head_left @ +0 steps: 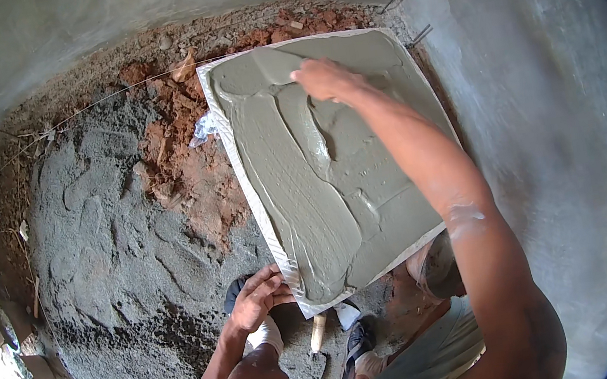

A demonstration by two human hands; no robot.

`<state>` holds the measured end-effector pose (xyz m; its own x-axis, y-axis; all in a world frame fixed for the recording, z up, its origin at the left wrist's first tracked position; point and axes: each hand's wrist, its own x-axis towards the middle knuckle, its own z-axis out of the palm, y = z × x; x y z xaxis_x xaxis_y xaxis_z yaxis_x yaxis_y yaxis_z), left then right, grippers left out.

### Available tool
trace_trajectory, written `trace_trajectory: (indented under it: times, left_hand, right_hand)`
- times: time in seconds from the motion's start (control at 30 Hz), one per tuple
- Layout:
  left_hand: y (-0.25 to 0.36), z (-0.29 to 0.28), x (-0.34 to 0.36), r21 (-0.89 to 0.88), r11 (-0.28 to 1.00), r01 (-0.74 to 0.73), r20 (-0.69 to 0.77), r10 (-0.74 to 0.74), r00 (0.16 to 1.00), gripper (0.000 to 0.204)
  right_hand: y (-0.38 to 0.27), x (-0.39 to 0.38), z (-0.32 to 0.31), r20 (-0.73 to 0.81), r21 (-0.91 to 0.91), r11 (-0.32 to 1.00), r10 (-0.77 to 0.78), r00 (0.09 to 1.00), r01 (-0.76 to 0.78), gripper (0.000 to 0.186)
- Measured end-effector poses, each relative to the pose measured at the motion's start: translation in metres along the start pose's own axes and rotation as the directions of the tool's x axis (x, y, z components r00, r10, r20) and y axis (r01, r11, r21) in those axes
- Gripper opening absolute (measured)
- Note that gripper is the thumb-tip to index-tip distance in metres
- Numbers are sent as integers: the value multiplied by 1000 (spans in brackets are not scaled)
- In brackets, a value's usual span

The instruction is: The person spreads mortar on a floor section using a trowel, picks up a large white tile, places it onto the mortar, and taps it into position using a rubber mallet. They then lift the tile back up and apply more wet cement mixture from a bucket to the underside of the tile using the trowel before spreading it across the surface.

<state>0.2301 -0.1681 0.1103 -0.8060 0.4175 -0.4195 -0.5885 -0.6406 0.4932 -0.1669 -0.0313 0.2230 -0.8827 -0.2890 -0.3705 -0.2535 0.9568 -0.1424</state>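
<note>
A large rectangular panel [262, 223] with a white ribbed edge lies before me. Wet grey cement paste [296, 190] covers nearly all of its face, with smeared ridges running lengthwise. Near the far edge, my right hand [326, 80] is closed on a trowel, its flat blade [277, 65] lying against the paste; the handle is hidden in my fist. My left hand [261, 298] grips the panel's near left edge, close to the corner. A dab of paste marks my right forearm.
Grey sand [123, 240] spreads to the left, with reddish soil clumps [190, 167] beside the panel. A wooden-handled tool [319, 334] lies below the near corner by my shoe [358, 342]. Plastered walls [530, 77] rise right and behind. Thin rods [422, 34] jut near the far right corner.
</note>
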Motion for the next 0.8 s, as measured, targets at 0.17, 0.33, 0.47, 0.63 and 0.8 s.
trace_trajectory:
  times: [0.17,0.33,0.47,0.63,0.8]
  left_hand:
    - [3,7,4,6,1000,-7,-34,7,999,34]
    - [5,5,0,-13,1000,8,-68,-9,998,32]
    - [6,6,-2,-2,998,62,-100,-62,993,36]
    - [3,6,1,-24,998,54,-100,-57,993,39]
    - [6,13,-2,-21,999,26,-131,-29,991,41]
  right_hand:
    - [103,5,-25,23,112,962,250,968,-251,50]
    - [223,25,-27,-64,192,917,367,928,-350,51]
    - [270,39,-33,-32,468,792,459,888,-392,54]
    - [278,50,-32,41,549,721,482,875,-422,50]
    - [237,-4,-46,242,530,718,383,892,-452,39]
